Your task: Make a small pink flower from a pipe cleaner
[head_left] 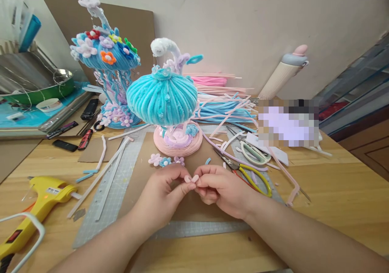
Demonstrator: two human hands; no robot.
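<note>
My left hand and my right hand meet over a brown cardboard sheet, both pinching one small pink pipe-cleaner piece bent into little loops. Just beyond my fingers lie three small fuzzy flowers, pink, blue and purple. Behind them stands a turquoise pipe-cleaner mushroom lamp on a pink coiled base. A second, taller blue mushroom ornament covered in coloured flowers stands at the back left.
A yellow glue gun lies at the left on the wooden table. Yellow-handled pliers and white scissors lie right of my hands. Loose pink and blue pipe cleaners pile up behind. A grey cutting mat lies under the cardboard.
</note>
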